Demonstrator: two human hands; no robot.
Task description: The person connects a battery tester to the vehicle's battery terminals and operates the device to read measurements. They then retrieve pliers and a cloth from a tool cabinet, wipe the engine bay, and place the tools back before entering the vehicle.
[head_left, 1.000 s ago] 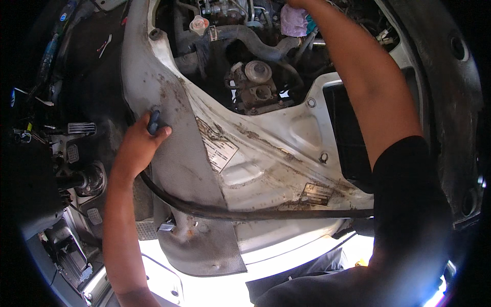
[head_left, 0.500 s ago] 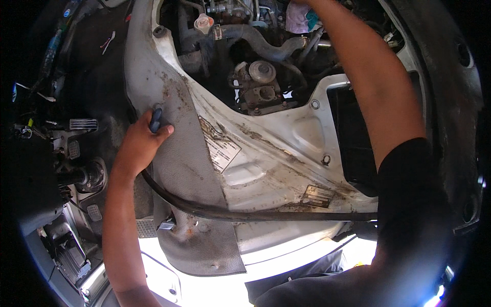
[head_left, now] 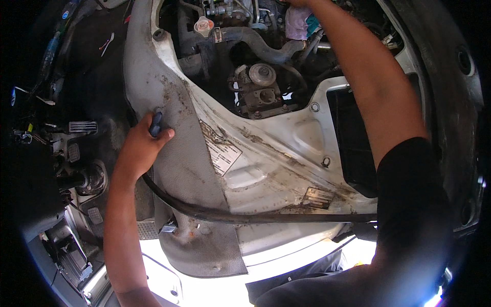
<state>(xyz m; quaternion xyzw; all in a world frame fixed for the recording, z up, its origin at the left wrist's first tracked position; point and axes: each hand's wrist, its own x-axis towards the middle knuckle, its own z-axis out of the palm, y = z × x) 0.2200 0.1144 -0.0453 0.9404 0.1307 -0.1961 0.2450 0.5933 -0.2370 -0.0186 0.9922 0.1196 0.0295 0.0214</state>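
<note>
My left hand (head_left: 141,144) rests on the grey vinyl floor covering (head_left: 174,148). A short, rounded dark blue piece (head_left: 156,124), perhaps a handle, is gripped between its thumb and fingers; the rest of that thing is hidden. My right arm stretches across to the far side of the engine bay. Only the back part of my right hand (head_left: 300,2) shows at the top edge, its fingers out of view. Just below that hand hangs a pink and teal rag (head_left: 297,23) among the engine parts; whether the hand touches it I cannot tell.
The engine opening holds a radiator cap (head_left: 204,25), a thick grey hose (head_left: 255,42) and a round-topped metal housing (head_left: 262,75). A black rubber seal (head_left: 255,218) crosses the white metal panel (head_left: 286,153). Pedals (head_left: 83,126) stand at the left.
The view has shifted slightly. My right hand has moved a little and less of it shows at the top edge. My left hand keeps its grip on the dark blue piece.
</note>
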